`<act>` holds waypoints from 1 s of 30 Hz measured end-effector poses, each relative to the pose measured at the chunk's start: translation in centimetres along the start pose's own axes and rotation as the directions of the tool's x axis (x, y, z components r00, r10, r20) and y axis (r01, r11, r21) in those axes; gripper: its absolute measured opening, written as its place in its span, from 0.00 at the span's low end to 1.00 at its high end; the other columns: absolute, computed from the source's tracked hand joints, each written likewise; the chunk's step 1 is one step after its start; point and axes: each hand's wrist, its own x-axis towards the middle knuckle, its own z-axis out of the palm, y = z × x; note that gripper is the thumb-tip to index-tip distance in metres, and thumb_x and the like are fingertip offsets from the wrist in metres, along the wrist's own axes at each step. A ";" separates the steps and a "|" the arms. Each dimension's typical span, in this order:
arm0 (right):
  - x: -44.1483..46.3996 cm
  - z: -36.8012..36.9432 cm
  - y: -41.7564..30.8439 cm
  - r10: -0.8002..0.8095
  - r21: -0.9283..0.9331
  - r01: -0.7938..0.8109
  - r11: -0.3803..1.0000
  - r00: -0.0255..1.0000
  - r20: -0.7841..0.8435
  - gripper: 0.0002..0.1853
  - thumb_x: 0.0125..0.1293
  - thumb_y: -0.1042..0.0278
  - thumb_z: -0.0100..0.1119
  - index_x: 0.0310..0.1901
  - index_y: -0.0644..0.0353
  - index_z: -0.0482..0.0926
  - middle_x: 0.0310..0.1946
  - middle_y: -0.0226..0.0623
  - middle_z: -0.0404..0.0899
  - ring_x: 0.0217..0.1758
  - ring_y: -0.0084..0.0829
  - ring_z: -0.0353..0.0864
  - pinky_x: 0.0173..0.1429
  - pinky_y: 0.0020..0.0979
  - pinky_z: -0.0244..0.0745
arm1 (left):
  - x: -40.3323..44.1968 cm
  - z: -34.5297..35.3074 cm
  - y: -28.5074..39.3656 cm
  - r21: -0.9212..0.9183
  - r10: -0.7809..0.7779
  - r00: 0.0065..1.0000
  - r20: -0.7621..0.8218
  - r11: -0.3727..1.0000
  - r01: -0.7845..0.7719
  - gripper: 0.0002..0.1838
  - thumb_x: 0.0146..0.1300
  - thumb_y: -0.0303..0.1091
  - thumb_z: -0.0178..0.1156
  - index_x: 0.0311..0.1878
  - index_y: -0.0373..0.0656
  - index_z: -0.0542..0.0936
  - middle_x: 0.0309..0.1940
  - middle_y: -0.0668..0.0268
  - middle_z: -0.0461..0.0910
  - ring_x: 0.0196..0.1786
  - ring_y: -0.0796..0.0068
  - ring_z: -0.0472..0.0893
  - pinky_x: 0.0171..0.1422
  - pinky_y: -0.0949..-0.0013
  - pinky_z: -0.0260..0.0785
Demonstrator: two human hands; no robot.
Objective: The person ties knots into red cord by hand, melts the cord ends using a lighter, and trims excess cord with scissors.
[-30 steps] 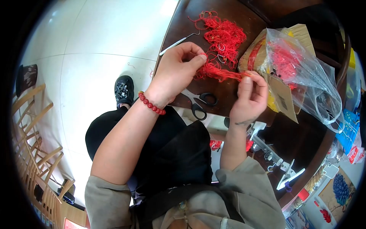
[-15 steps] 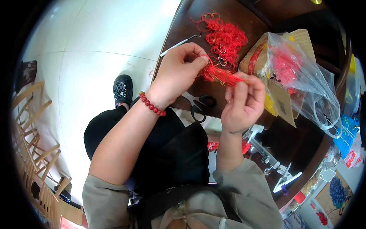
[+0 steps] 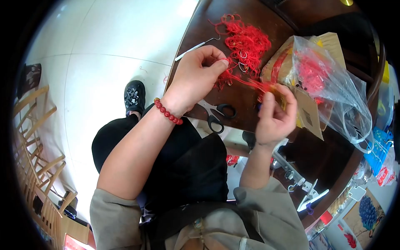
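A bundle of thin red strings (image 3: 246, 81) stretches between my hands above the dark table. My left hand (image 3: 199, 75), with a red bead bracelet on its wrist, pinches one end of the strings between thumb and forefinger. At the other end, my right hand (image 3: 277, 114) has its thumb and forefinger closed on the strands, which look blurred there. Behind them a tangled pile of red strings (image 3: 248, 43) lies on the table. Black-handled scissors (image 3: 214, 114) rest near the front edge, below the strings. A white-handled hook tool (image 3: 191, 49) lies beside my left hand.
The dark table (image 3: 204, 21) carries an open cardboard box (image 3: 306, 106) and a clear plastic bag (image 3: 333, 87) with red material at the right. A white metal rail (image 3: 291, 171) is lower right. Wooden chairs (image 3: 35, 166) stand at the far left.
My right hand came in toward the left hand, then moved back out to the right, drawing the red strings longer. My left hand has stayed nearly still.
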 end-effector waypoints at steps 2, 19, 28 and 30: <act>-0.3 1.2 0.2 -0.264 -0.126 0.278 0.952 0.957 0.119 0.17 0.57 0.82 0.63 0.49 0.65 0.77 0.49 0.36 0.76 0.27 0.15 0.75 0.28 0.14 0.67 | -0.3 0.3 0.5 0.002 -0.034 0.999 0.021 0.999 0.034 0.04 0.67 0.29 0.56 0.36 0.40 0.75 0.23 0.77 0.70 0.22 0.90 0.62 0.25 0.82 0.53; 0.1 1.5 -1.7 -0.142 0.712 0.053 0.700 0.988 0.066 0.06 0.69 0.73 0.49 0.45 0.63 0.70 0.38 0.53 0.78 0.17 0.20 0.66 0.21 0.17 0.62 | 0.2 0.3 -0.3 0.145 0.055 0.998 0.022 0.988 -0.057 0.05 0.65 0.29 0.55 0.37 0.38 0.76 0.26 0.74 0.74 0.29 0.87 0.71 0.33 0.80 0.64; 0.2 -1.3 -1.4 -0.085 0.545 0.113 0.831 0.993 -0.077 0.08 0.70 0.73 0.50 0.48 0.65 0.70 0.31 0.45 0.77 0.19 0.18 0.65 0.21 0.17 0.60 | -0.1 0.0 0.3 0.006 -0.039 0.999 -0.013 0.999 0.039 0.04 0.65 0.30 0.56 0.37 0.41 0.77 0.25 0.75 0.72 0.26 0.87 0.66 0.30 0.81 0.57; -0.1 -0.5 -0.7 -0.003 0.278 0.003 0.961 1.000 -0.002 0.11 0.63 0.80 0.59 0.47 0.66 0.75 0.38 0.41 0.78 0.22 0.14 0.68 0.24 0.15 0.61 | -0.4 -0.2 0.5 -0.024 -0.054 0.999 0.007 0.998 0.054 0.04 0.65 0.30 0.56 0.37 0.41 0.77 0.25 0.75 0.72 0.27 0.87 0.66 0.31 0.82 0.57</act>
